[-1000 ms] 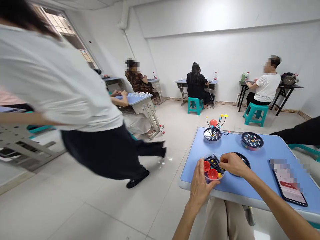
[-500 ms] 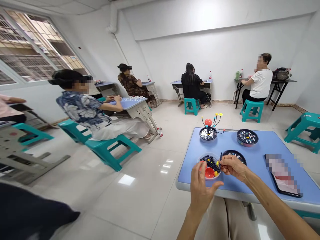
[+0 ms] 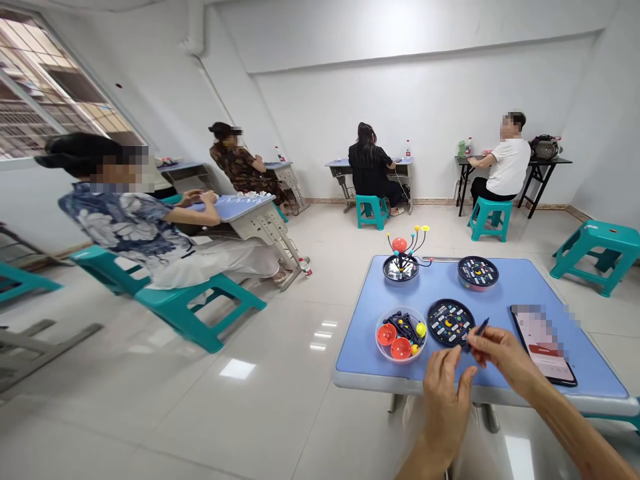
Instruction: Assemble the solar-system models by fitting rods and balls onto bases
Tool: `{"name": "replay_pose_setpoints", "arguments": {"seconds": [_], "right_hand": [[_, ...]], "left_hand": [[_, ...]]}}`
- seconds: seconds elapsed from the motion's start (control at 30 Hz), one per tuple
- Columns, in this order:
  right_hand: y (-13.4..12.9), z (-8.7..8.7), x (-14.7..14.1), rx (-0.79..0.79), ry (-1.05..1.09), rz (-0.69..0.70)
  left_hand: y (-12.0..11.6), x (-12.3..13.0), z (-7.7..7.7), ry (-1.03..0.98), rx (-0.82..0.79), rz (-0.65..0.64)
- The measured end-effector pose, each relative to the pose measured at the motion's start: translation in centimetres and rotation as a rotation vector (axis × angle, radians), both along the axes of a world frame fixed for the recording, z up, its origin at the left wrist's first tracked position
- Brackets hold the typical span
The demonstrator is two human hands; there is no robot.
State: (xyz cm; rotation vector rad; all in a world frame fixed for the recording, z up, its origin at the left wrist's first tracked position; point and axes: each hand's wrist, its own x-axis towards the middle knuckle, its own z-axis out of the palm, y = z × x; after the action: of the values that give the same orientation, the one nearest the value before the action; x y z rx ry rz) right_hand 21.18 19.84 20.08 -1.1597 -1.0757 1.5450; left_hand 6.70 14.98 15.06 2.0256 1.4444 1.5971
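Note:
My right hand (image 3: pixel 493 352) pinches a short dark blue plastic rod (image 3: pixel 481 327) above the near side of the table. Beside it my left hand (image 3: pixel 447 400) is open, thumb and fingers apart, close to the rod's lower end. Just beyond the hands lies a round black disc (image 3: pixel 450 321) with printed labels and a small yellow centre. To the left stands a clear round tub (image 3: pixel 379 353) with red half-spheres (image 3: pixel 401 348), several dark rods (image 3: pixel 406 325) and yellow balls (image 3: pixel 421 330).
A planet model (image 3: pixel 400 257) with a red ball on curved arms stands at the table's back left. Another black disc on a round case (image 3: pixel 478 273) is at back right. A phone (image 3: pixel 545 347) lies right. Other people sit at desks; a green stool (image 3: pixel 595 250) stands right.
Both hands have moved right, away from the tub to the front of the near black disc. The rod has come along in my right hand. The camera view has turned slightly right.

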Motion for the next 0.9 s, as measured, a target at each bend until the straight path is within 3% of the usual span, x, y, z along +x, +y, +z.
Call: {"name": "replay_pose_setpoints", "arguments": {"seconds": [0.1,0.2,0.33,0.47,0.63,0.9], "right_hand": [[3.4,-0.2,0.9,0.152,-0.19,-0.143],[6.3,-1.2,0.5,0.204,-0.331,-0.097],[7.6,-2.9,-0.8,0.287,-0.512,-0.014],[7.8,-3.5,-1.2,0.334,-0.675,0.052],[7.9,-2.8,-1.0,0.411,-0.865,0.104],[8.4,-2.1,-1.1,0.457,-0.932,0.234]], "left_hand": [[1.1,0.5,-1.7,0.147,0.026,0.152],[2.3,0.9,-3.1,0.31,0.012,0.265],[3.2,1.5,-4.0,0.464,-0.059,0.366],[3.6,1.8,-3.8,0.531,-0.128,0.379],[4.6,1.9,-3.0,0.541,-0.216,0.396],[5.5,1.7,-2.6,0.532,-0.3,0.379]]}}
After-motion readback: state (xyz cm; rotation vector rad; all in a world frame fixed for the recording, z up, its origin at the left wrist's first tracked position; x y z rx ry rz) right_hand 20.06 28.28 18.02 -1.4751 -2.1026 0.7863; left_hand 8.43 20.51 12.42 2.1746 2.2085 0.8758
